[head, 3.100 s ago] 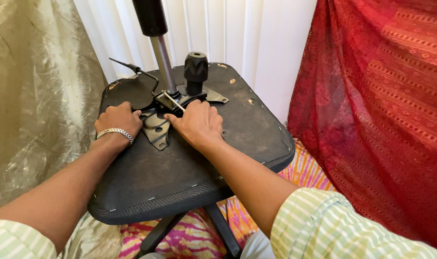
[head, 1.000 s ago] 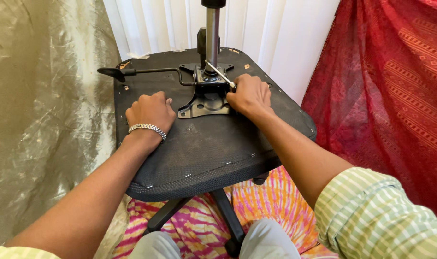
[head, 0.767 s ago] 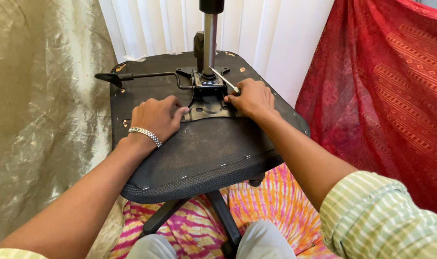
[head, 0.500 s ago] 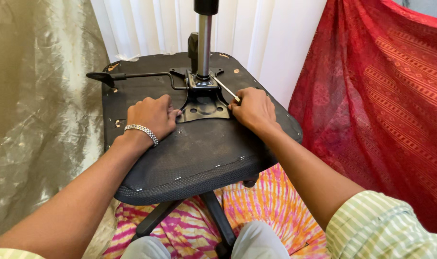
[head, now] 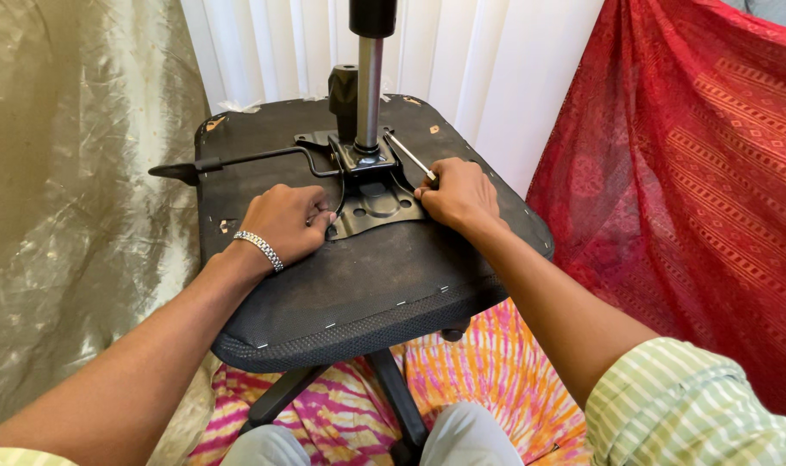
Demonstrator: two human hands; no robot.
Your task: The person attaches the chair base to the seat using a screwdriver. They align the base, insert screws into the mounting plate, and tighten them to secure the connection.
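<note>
Seat [head: 358, 285] flipped underside up, mid-frame. Plate [head: 377, 203] bolted at its centre, post [head: 369, 95] rising from it toward 12 o'clock, lever [head: 238, 161] running out to 9. Left hand [head: 285, 223] at 9 o'clock of the plate, fingers curled, tips on the plate's edge; can't tell if it's pinching anything. Right hand [head: 458, 194] at 3 o'clock, fingers closed around a thin tool [head: 408, 155] that angles up toward the post base. Gold cloth [head: 74, 190] at 9, red cloth [head: 695, 190] at 3.
</note>
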